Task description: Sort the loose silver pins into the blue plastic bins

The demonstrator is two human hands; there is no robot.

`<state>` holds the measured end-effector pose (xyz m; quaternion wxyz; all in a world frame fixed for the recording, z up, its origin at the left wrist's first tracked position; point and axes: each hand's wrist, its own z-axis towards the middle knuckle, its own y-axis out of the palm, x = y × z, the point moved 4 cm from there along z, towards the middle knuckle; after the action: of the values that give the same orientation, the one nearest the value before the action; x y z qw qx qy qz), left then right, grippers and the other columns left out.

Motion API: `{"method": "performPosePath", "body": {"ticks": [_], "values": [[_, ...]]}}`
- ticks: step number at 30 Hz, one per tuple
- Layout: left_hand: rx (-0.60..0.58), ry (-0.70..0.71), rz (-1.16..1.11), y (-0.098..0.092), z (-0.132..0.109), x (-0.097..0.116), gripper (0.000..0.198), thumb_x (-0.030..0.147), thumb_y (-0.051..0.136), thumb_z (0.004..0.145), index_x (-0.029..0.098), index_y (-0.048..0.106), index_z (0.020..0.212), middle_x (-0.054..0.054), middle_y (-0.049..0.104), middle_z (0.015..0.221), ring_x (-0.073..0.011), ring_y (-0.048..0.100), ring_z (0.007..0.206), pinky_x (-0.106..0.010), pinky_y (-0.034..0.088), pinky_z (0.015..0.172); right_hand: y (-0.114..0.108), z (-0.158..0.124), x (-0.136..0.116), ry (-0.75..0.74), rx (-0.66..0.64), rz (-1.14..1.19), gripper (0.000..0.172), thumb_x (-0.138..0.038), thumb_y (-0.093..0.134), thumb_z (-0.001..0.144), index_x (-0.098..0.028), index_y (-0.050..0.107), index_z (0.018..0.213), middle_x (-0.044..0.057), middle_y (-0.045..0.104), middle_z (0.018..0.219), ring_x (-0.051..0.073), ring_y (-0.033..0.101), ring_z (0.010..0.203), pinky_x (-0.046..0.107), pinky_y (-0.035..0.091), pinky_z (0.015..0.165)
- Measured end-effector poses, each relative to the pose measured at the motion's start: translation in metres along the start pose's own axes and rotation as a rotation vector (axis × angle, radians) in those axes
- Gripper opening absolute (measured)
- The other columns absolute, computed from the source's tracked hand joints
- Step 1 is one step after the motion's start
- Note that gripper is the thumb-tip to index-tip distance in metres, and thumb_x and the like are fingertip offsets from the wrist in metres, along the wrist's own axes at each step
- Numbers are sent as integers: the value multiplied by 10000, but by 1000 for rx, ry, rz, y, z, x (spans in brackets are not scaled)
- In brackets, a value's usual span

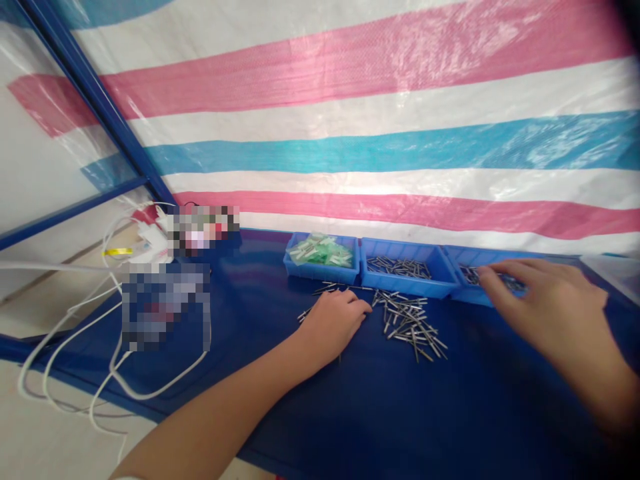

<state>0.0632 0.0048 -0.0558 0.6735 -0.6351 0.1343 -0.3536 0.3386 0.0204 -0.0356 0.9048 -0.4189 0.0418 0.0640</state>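
Observation:
My left hand [336,325] rests low over the blue table, fingers curled down among loose thin metal rods. What lies under its fingertips is hidden. Just right of it a heap of these metal rods [413,323] is spread on the table. Over the right-hand blue bin [463,257] hovers my right hand [547,310], slightly blurred, its thumb and forefinger close together at the tips. Anything pinched there is too small to make out. Small metal pieces [470,275] lie in that bin, partly covered by the hand.
The middle blue bin [445,283] contains short metal pieces [400,267]. In the left bin [323,272] are pale green packets [323,251]. White cables [145,397] loop over the table's left side, near blurred-out items. A striped plastic sheet [350,153] hangs behind, beside a blue frame post [105,110].

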Motion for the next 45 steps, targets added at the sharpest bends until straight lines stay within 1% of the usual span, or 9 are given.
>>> {"method": "performPosePath", "body": {"ticks": [4,7,13,18,25,32,39,42,45], "values": [[35,-38,-7,-3,1,1,263,209,445,936,187,627,1124,-76,663,1000,-209,611,935,-346,466,830,-2,-7,-46,-191,-24,176,261,-357,519,856,-161,688,822,120,686,924,265,598,915,406,439,870],[157,-59,-130,-9,1,5,259,215,447,938,193,628,1122,-67,672,1041,-201,610,957,-346,456,863,-1,-18,-77,-257,-103,381,225,-350,548,854,-177,690,869,109,668,969,256,586,949,409,444,900],[379,-164,-676,-14,-3,20,150,219,541,890,175,658,974,-28,697,950,-141,635,858,-243,491,800,6,-40,-111,179,-368,941,246,-426,587,831,-210,662,923,56,698,913,203,661,822,322,546,726],[398,-200,-898,-9,-5,27,124,214,577,865,164,646,955,-29,688,933,-136,635,842,-231,501,776,3,-44,-114,433,-365,1180,232,-420,678,752,-202,676,831,39,704,812,176,662,719,275,554,656],[409,-243,-941,-6,-4,23,136,233,614,836,158,626,949,-36,665,932,-129,619,818,-232,495,762,1,-44,-113,474,-394,1192,214,-406,702,733,-205,697,807,22,689,771,149,639,697,237,538,635],[348,-212,-846,-7,-2,25,164,297,590,862,152,655,900,-37,620,898,-116,573,767,-221,470,695,-6,-42,-112,223,-342,1105,124,-334,651,801,-249,700,876,20,680,898,161,628,831,247,522,699],[368,-211,-800,-11,-3,21,144,296,600,852,154,623,857,-24,616,869,-123,572,786,-223,458,702,-3,-40,-110,134,-416,1045,150,-346,598,844,-238,674,915,25,661,897,162,615,820,267,492,712],[337,-194,-744,-12,-3,20,196,325,584,861,161,613,964,-31,624,924,-126,583,794,-231,464,703,-2,-35,-105,99,-441,968,183,-378,564,859,-228,669,876,28,656,847,168,605,791,276,471,701],[283,-141,-577,-16,-3,20,357,374,560,875,175,543,1171,-46,624,1014,-148,586,871,-271,468,788,-8,-22,-83,151,-328,823,216,-397,553,852,-217,668,817,40,670,842,179,610,793,282,456,713]]}}
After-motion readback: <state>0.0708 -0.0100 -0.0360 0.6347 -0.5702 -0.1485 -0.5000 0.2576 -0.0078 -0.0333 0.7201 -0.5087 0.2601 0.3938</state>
